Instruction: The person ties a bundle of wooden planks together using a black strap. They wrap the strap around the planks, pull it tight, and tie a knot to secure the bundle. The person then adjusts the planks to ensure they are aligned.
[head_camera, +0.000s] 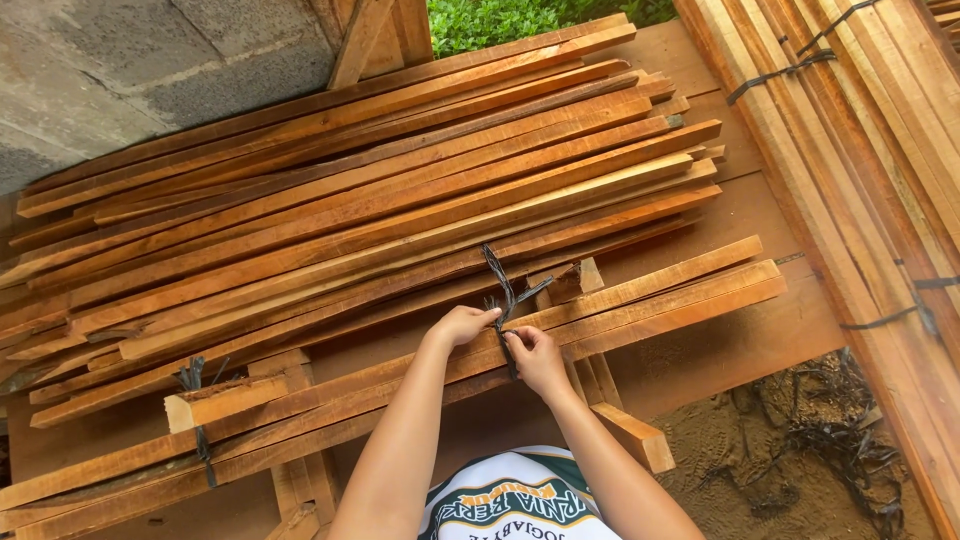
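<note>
**Both hands on the black tie**

Your left hand (462, 325) and right hand (535, 358) reach forward, arms nearly straight, both pinching a black strap (505, 300) wrapped round the near bundle (650, 300) of wood strips on the table (740, 350). A loose stack (380, 200) lies behind it. More strapped boards (860, 150) lean at your right.
</note>
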